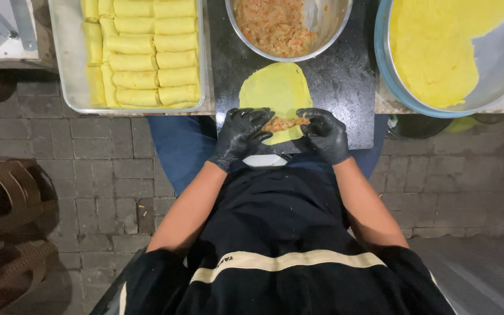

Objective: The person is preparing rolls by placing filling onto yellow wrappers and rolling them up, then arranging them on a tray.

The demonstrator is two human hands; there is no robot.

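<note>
A round yellow crepe (pixel 276 87) lies flat on a dark stone slab (pixel 345 76). A strip of orange shredded filling (pixel 284 123) sits on its near edge. My left hand (pixel 241 134) and my right hand (pixel 324 133), both in black gloves, pinch the crepe's near edge at either end of the filling. The fingers curl over the edge from both sides.
A metal bowl of filling (pixel 322 23) stands behind the crepe. A metal tray (pixel 68 70) with several rolled yellow crepes (pixel 147 52) is at the left. At the right, a large basin (pixel 497 64) holds flat yellow crepes (pixel 433 52). Paved floor lies below.
</note>
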